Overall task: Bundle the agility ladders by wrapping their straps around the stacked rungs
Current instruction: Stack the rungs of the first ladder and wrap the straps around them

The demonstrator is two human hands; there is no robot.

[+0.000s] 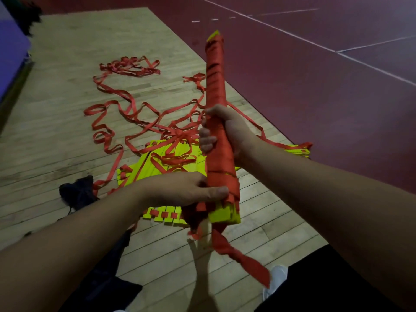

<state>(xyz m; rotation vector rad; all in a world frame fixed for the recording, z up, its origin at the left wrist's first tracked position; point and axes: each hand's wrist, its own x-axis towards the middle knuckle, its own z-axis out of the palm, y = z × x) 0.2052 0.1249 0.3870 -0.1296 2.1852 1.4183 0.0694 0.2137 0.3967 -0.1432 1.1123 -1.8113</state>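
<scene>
Pale wooden floorboards (67,143) run under the person, with a white shoe (275,280) at the bottom edge. Nearest, a knotted strap tail (243,260) hangs loose from the near end of the bundle (217,91), a stack of yellow rungs wound in red strap and held up off the floor, tilted away. The left hand (180,190) has a closed grip on that near end, its thumb pressed flat on the wrap just above the bare yellow tips. Farther up, the right hand (225,131) has its grip curled tight round the middle, fingers wrapped over the red. Below and beyond on the floor lie loose yellow rungs (157,167), a dark cloth (77,192) to their left, tangled red straps (126,104), then maroon court (315,86).
</scene>
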